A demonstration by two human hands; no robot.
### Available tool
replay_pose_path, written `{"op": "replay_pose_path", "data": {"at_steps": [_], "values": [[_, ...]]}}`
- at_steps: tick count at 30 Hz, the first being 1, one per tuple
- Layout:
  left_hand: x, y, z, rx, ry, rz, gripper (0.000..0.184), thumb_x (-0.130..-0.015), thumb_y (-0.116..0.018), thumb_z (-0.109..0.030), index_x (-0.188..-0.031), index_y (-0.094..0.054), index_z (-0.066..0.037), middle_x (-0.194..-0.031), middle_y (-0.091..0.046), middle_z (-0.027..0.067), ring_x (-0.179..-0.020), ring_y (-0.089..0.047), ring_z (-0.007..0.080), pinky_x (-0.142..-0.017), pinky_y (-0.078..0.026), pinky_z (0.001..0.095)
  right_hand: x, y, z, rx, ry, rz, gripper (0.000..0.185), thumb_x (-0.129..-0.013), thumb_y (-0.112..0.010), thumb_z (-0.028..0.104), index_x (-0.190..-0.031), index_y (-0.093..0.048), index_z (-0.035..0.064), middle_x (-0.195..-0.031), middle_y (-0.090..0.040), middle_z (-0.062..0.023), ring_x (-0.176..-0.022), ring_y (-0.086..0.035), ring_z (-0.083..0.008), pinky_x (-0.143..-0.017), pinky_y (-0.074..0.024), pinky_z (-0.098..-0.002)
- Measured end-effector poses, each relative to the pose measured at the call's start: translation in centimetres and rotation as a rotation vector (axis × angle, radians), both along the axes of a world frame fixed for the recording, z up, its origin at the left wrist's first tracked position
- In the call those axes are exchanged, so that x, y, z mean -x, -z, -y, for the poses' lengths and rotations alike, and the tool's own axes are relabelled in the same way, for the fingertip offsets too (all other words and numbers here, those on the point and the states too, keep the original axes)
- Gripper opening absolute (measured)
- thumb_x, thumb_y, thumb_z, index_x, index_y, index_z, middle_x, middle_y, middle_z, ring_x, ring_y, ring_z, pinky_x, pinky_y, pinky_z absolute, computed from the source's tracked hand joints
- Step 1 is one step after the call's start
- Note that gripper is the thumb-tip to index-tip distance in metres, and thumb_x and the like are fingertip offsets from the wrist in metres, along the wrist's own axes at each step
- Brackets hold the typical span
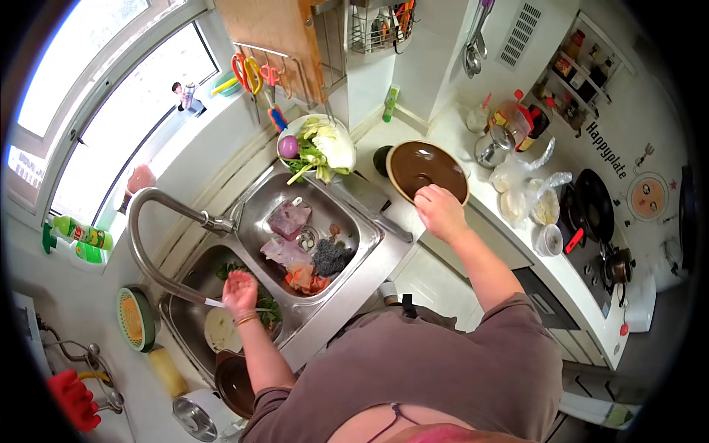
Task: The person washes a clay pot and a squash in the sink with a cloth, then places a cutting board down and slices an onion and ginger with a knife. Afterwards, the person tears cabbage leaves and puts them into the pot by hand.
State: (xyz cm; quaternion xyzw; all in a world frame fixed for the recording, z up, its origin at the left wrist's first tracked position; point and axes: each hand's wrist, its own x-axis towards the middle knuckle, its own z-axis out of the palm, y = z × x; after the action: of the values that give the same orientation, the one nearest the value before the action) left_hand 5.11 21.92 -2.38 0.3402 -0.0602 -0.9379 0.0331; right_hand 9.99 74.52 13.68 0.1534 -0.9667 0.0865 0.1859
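My right hand [441, 212] grips the near rim of a round, glossy brown pot lid [427, 168] with a tan edge, over the counter to the right of the sink. My left hand [240, 293] is palm up with loosely bent fingers, in the water from the faucet [140, 244], and holds nothing. Below it, the left basin [193, 284] contains a pale round item [221, 330] and green leaves [269, 306]. A brown pot [235, 380] sits by that basin, partly hidden by my left forearm.
In the right basin [251, 196] lie raw meat pieces [288, 219], a dark scrubber [333, 257] and an orange-red item [304, 279]. Behind stands a bowl of vegetables [334, 148] with a purple onion [288, 147]. A cleaver [369, 203] lies beside the sink. Plastic bags [528, 196] and pans [593, 203] line the right counter.
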Motion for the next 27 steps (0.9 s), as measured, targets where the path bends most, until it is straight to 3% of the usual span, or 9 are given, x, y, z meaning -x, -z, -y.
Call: {"op": "replay_pose_path", "data": {"at_steps": [8,13,15,20,21,22,23,25,27], "values": [[-0.6,1.3,5.9,0.115,-0.215,-0.063,0.03,-0.092,-0.045,-0.021,-0.079,-0.063,-0.002,-0.078,-0.064,0.0113,-0.071,-0.06,0.023,-0.057,-0.051,0.0292,2.5,8.9,-11.1,-0.1,0.14,0.059,0.01,-0.072,-0.057,0.008,-0.082,-0.058,0.0102,-0.093,-0.056,-0.0034,-0.094,-0.054,-0.0228,-0.077,-0.0487,-0.0347],[-1.1,-4.9,0.9,0.417,-0.282,0.175,0.037,-0.095,-0.044,-0.034,-0.062,-0.043,-0.017,-0.054,-0.042,-0.0017,-0.044,-0.04,0.0124,-0.033,-0.029,0.0226,3.1,10.9,-13.0,-0.101,0.1,0.051,0.007,-0.072,-0.058,0.007,-0.079,-0.056,0.0092,-0.09,-0.055,-0.0049,-0.091,-0.054,-0.024,-0.075,-0.0488,-0.0358],[-1.2,-2.1,4.4,0.139,-0.094,0.062,0.037,-0.095,-0.043,-0.038,-0.064,-0.041,-0.018,-0.052,-0.037,-0.0023,-0.043,-0.036,0.0121,-0.034,-0.026,0.0246,3.3,11.1,-13.2,-0.113,0.071,0.037,0.008,-0.072,-0.059,0.007,-0.078,-0.054,0.0095,-0.088,-0.053,-0.0055,-0.089,-0.053,-0.025,-0.074,-0.0481,-0.0363],[3.3,-9.8,-4.5,0.709,0.175,0.199,0.034,-0.096,-0.044,-0.036,-0.066,-0.038,-0.021,-0.047,-0.026,-0.0039,-0.039,-0.025,0.012,-0.038,-0.017,0.0247,3.3,12.3,-13.6,-0.163,0.018,-0.003,0.008,-0.073,-0.059,0.009,-0.078,-0.053,0.0106,-0.088,-0.053,-0.0059,-0.087,-0.052,-0.0262,-0.074,-0.047,-0.0373],[5.4,-6.9,-2.7,0.867,0.318,0.019,0.025,-0.093,-0.051,-0.035,-0.073,-0.044,-0.022,-0.052,-0.038,-0.0061,-0.046,-0.035,0.011,-0.046,-0.026,0.0274,3.4,12.3,-13.5,-0.169,0.016,-0.017,0.008,-0.073,-0.058,0.009,-0.078,-0.052,0.0105,-0.088,-0.053,-0.006,-0.087,-0.052,-0.0263,-0.074,-0.047,-0.0374],[5.7,-13.6,-8.4,1.021,0.325,0.195,0.013,-0.09,-0.058,-0.034,-0.092,-0.056,-0.021,-0.07,-0.057,-0.0065,-0.071,-0.049,0.0107,-0.066,-0.035,0.0346,3.4,12.3,-13.5,-0.19,0.031,0.033,0.008,-0.074,-0.058,0.011,-0.08,-0.053,0.0103,-0.09,-0.053,-0.0066,-0.088,-0.052,-0.0267,-0.075,-0.047,-0.0376],[6.8,-16.3,-10.7,1.131,0.414,0.16,0.03,-0.087,-0.062,-0.034,-0.113,-0.059,-0.02,-0.096,-0.065,-0.0055,-0.098,-0.049,0.0132,-0.085,-0.03,0.041,3.4,12.3,-13.5,-0.202,0.042,0.023,0.008,-0.074,-0.058,0.011,-0.08,-0.053,0.0102,-0.09,-0.054,-0.0066,-0.088,-0.052,-0.0265,-0.075,-0.047,-0.0376],[9.8,-16.7,-12.6,1.329,0.452,0.0,0.053,-0.086,-0.065,-0.035,-0.132,-0.05,-0.013,-0.126,-0.057,0.0021,-0.114,-0.046,0.0185,-0.101,-0.027,0.0451,3.5,12.5,-13.6,-0.228,0.04,0.011,0.008,-0.074,-0.057,0.012,-0.081,-0.053,0.0101,-0.091,-0.054,-0.0067,-0.088,-0.052,-0.0261,-0.076,-0.047,-0.0375],[12.7,-15.2,-13.5,1.439,0.376,-0.093,0.062,-0.081,-0.072,-0.03,-0.132,-0.049,-0.003,-0.129,-0.053,0.0134,-0.121,-0.045,0.0219,-0.103,-0.032,0.0341,3.6,12.8,-13.9,-0.202,0.068,0.064,0.016,-0.074,-0.063,0.015,-0.084,-0.053,0.0091,-0.093,-0.054,-0.0064,-0.09,-0.052,-0.0262,-0.079,-0.0452,-0.0392]]}}
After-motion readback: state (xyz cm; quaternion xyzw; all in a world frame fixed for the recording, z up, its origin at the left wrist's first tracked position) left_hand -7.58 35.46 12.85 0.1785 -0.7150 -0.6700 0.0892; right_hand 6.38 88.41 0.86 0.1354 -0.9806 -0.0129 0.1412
